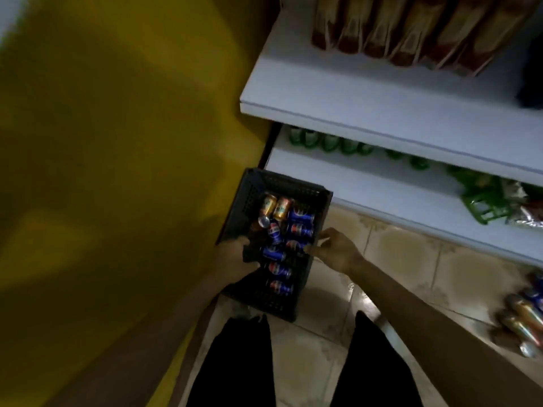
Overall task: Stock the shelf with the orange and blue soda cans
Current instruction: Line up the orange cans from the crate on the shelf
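A black plastic crate (pixel 293 189) stands on the tiled floor beside the yellow wall. Inside lie several blue soda cans (pixel 299 229) and two orange cans (pixel 274 205). My left hand (pixel 239 255) grips the crate's left rim. On the right rim my right hand (pixel 333 249) is closed, fingers curled over the edge. The white lower shelf (pixel 367 189) runs to the right of the crate. More orange and blue cans (pixel 523 315) lie at the right edge of the view.
A white upper shelf (pixel 367 110) holds a row of red-brown packets (pixel 411 27). Green bottles (pixel 329 141) line the back of the lower shelf, with green packaging (pixel 484 201) further right. My dark trouser legs (pixel 235 365) are at the bottom.
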`<state>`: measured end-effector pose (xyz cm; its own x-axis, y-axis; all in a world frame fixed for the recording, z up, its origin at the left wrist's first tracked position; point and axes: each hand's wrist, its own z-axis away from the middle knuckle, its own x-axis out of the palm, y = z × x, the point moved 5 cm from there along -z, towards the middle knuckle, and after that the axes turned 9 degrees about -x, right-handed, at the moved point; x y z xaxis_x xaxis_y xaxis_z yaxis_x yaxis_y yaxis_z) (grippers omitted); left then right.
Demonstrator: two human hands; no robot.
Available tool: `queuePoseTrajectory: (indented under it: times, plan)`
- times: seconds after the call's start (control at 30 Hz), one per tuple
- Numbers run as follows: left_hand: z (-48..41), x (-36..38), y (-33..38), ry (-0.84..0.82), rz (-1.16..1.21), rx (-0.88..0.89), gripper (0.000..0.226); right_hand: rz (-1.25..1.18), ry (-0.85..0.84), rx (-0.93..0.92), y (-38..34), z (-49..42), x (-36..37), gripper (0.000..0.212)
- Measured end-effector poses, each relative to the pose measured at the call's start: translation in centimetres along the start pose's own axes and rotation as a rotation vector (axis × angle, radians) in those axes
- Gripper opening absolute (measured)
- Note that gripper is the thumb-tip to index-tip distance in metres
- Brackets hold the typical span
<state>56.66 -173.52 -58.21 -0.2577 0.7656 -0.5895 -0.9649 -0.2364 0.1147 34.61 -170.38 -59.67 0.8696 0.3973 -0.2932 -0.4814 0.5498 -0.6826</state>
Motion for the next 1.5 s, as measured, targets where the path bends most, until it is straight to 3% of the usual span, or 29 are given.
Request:
queuePoseTrajectory:
  times: [0.1, 0.23, 0.37, 0.53, 0.6, 0.7, 0.8, 0.87, 0.93, 1.0, 1.07, 1.2, 1.3, 1.43, 1.5]
  plan:
    - [-10.3, 5.2, -4.8, -0.138, 0.078, -0.051, 0.068, -0.103, 0.004, 0.136, 4.3, -8.3, 6.2, 0.019]
    - [-22.8, 12.9, -9.7, -0.246, 0.511, -0.235, 0.051, 0.010, -0.011, 0.177, 10.5, -20.7, 14.6, 0.059]
    - [-33.5, 19.5, -11.7, -0.337, 0.982, -0.459, 0.038, 0.181, -0.015, 0.098, 15.0, -32.2, 21.1, 0.073]
    - [-43.0, 24.7, -12.5, -0.334, 1.211, -0.488, 0.021, 0.387, 0.107, -0.139, 17.2, -45.2, 24.8, 0.083]
    - [-45.1, 25.8, -12.7, -0.338, 1.270, -0.496, 0.016, 0.472, 0.126, -0.189, 17.1, -48.7, 25.5, 0.077]
    - [-46.0, 26.6, -12.7, -0.352, 1.328, -0.473, 0.028, 0.551, 0.117, -0.213, 17.1, -50.7, 26.1, 0.066]
    - [-44.0, 26.2, -12.4, -0.376, 1.331, -0.473, 0.038, 0.255, 0.187, -0.070, 18.7, -48.0, 25.4, 0.060]
    - [-41.7, 25.5, -11.9, -0.394, 1.324, -0.465, 0.040, -0.294, 0.258, 0.197, 20.5, -43.6, 25.0, 0.055]
    - [-38.4, 24.5, -10.9, -0.409, 1.305, -0.449, 0.042, -0.894, 0.215, 0.439, 21.2, -37.5, 25.2, 0.055]
    - [-34.5, 23.5, -9.4, -0.418, 1.286, -0.425, 0.042, -1.344, 0.117, 0.532, 20.3, -30.9, 25.4, 0.055]
    - [-30.0, 22.7, -7.4, -0.431, 1.269, -0.388, 0.044, -1.606, 0.101, 0.546, 18.9, -24.5, 24.5, 0.053]
    - [-20.2, 21.1, -2.8, -0.383, 1.233, -0.363, 0.037, -1.805, 0.185, 0.606, 16.6, -13.8, 20.4, 0.045]
    - [-12.1, 19.1, 2.4, -0.395, 1.289, -0.287, 0.023, -1.753, 0.184, 0.575, 14.7, -6.9, 14.1, 0.045]
    - [-0.7, 15.6, 10.6, -0.366, 1.244, -0.118, 0.063, -1.626, 0.272, 0.398, 11.9, 2.8, 3.1, 0.025]
    - [5.5, 14.1, 15.0, -0.329, 1.274, -0.026, 0.051, -1.540, 0.292, 0.317, 10.7, 7.8, -2.1, 0.022]
